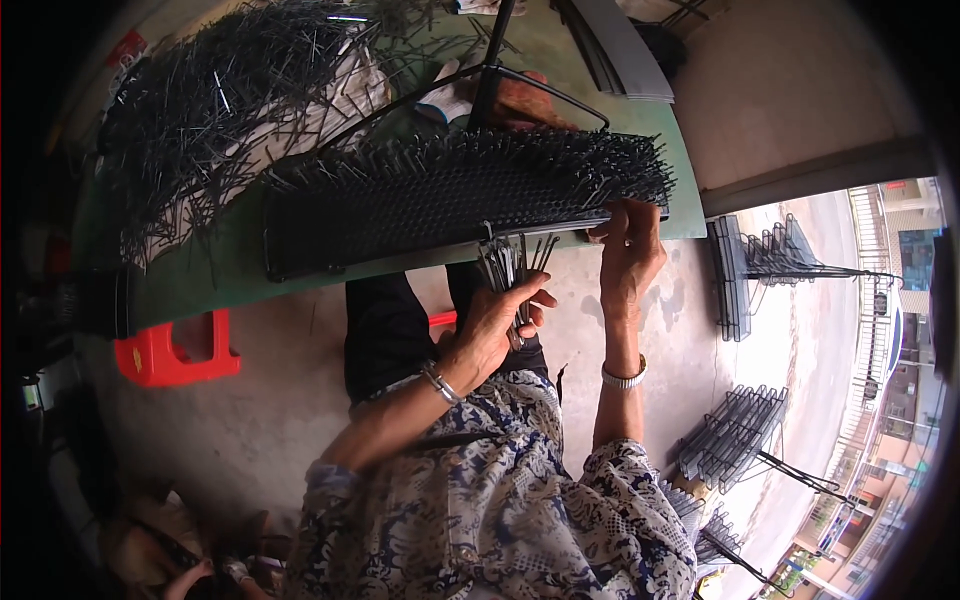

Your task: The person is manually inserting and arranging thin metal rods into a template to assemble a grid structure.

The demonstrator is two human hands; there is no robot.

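My left hand [487,325] is closed round a bundle of thin metal rods [507,262], some with bent or looped tips, pointing up towards the table. Just beyond it lies a long black perforated panel [370,222] at the table's near edge. Many dark rods [600,165] stick up from the panel's far side, thickest at the right. At the panel's right front corner, my right hand [632,255] has its fingers bent in a pinch against the edge. What sits between those fingertips is hidden.
A heap of loose black rods [240,100] covers the left of the green table [190,275]. A black metal frame [490,68] and work gloves [445,95] lie behind the panel. Below left is a red stool [180,350]; wire racks [735,435] stand at the right.
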